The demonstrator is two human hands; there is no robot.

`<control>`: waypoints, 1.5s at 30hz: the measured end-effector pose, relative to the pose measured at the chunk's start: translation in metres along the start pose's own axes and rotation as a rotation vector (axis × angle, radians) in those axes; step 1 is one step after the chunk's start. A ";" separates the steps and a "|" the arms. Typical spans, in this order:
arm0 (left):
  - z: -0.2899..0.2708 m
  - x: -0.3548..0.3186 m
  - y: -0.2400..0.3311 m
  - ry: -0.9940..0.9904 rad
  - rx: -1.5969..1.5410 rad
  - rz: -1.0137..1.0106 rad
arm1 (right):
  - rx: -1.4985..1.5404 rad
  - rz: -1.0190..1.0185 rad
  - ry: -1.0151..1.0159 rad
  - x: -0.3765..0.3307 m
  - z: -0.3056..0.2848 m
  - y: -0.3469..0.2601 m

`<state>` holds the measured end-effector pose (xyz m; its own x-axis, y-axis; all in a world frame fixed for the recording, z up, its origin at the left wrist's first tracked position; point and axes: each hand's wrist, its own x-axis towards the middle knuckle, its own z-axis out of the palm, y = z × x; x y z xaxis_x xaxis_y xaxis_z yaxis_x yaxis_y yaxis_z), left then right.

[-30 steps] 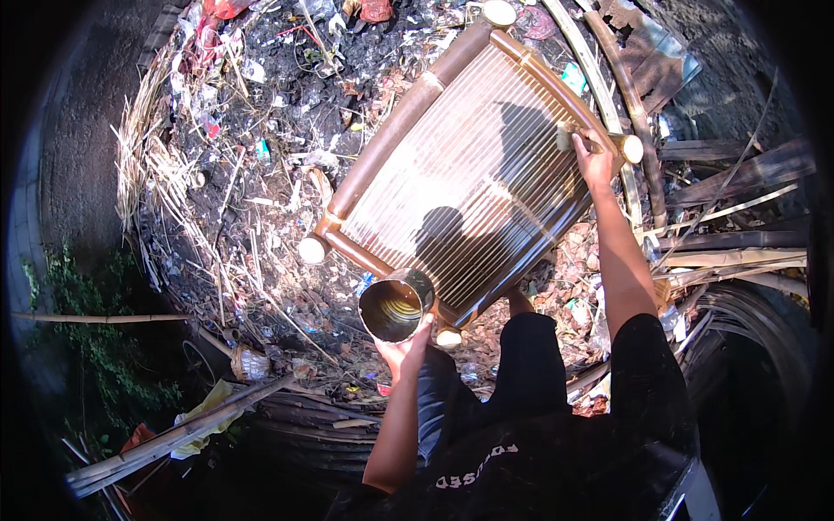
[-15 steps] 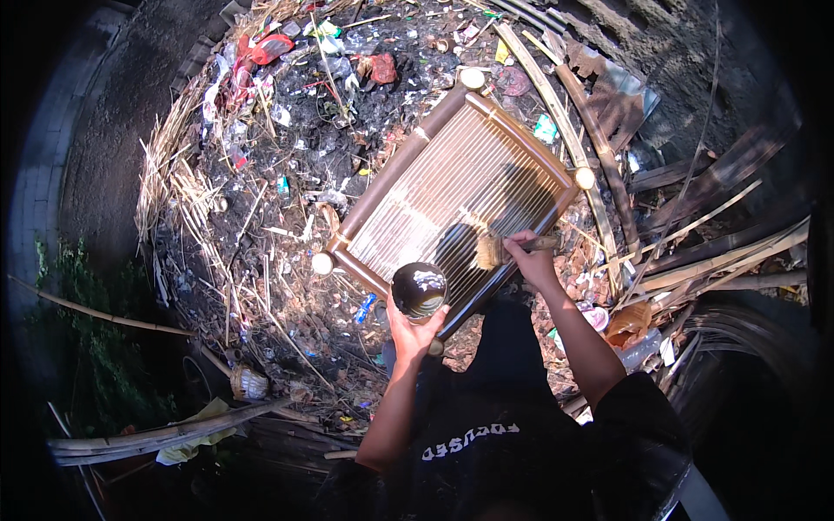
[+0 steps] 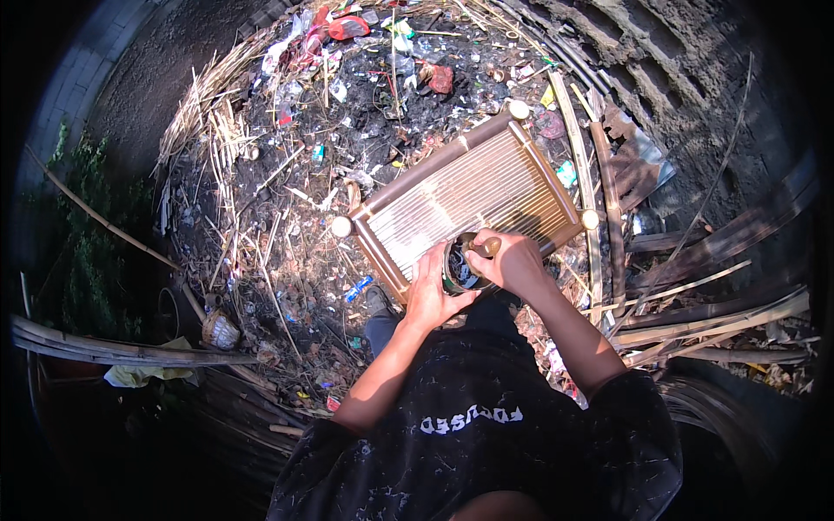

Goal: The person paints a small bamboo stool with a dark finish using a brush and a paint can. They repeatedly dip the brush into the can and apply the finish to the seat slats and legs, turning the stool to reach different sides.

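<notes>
The person's left hand (image 3: pixel 426 293) wraps round a dark can (image 3: pixel 461 273); the right (image 3: pixel 514 262) grips a brush (image 3: pixel 493 247), lowered into it, both by the near edge of the slatted bamboo panel (image 3: pixel 473 182)

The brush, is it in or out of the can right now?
In, it appears: the right hand holds the brush by its handle at the mouth of the can, bristles hidden.

bamboo panel (image 3: pixel 430 207): tan, striped | frame (image 3: pixel 434 167): brown | shirt (image 3: pixel 486 460): black, white-flecked
</notes>
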<state>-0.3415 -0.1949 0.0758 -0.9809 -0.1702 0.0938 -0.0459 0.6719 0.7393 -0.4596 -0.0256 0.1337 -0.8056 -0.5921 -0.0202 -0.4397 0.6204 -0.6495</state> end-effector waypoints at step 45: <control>0.044 0.001 -0.153 0.315 -0.514 -0.707 | 0.139 0.767 0.694 0.184 0.153 0.426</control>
<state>-0.3434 -0.2664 -0.0662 -0.6570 -0.6568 -0.3699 -0.4504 -0.0514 0.8913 -0.7341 0.0508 -0.2631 -0.9198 0.3890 -0.0516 0.3006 0.6139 -0.7299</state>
